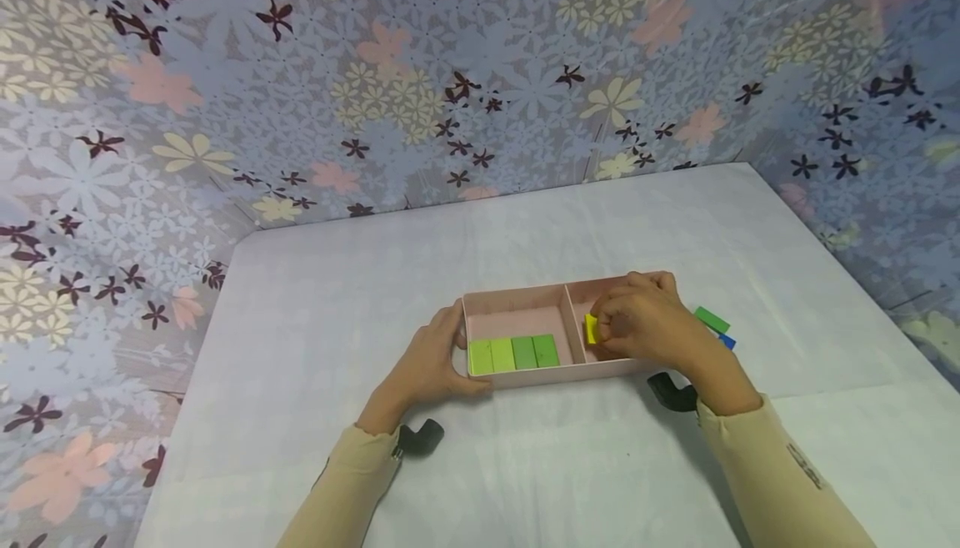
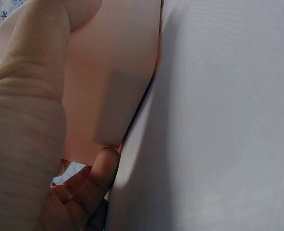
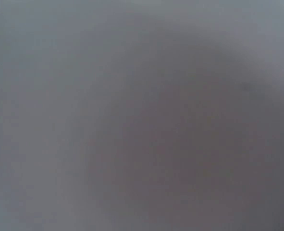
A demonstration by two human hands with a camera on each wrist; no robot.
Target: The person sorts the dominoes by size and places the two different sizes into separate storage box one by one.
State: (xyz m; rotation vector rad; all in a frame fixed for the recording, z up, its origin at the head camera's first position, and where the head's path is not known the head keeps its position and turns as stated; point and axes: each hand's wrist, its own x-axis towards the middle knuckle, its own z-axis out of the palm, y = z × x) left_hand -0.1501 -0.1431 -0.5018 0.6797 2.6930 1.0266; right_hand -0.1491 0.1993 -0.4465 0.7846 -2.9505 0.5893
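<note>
Head cam: white tbl (image 1: pixel 562 465) by floral wall (image 1: pixel 480 72), R grip (image 1: pixel 651 323) pinching yellow blk (image 1: pixel 590 329), L grip (image 1: pixel 429 362) holding box (image 1: pixel 513 323).

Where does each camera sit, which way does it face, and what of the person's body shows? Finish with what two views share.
Head: worn on the head, facing forward and down at the table and box; left hand, right hand and sleeves show.
Left wrist: worn on that wrist, facing the box's outer wall and the table; part of the left hand shows large.
Right wrist: worn on that wrist, facing a pale surface too blurred to name; no body part can be made out.
Shared: head and left wrist both show the box, table and left hand.
</note>
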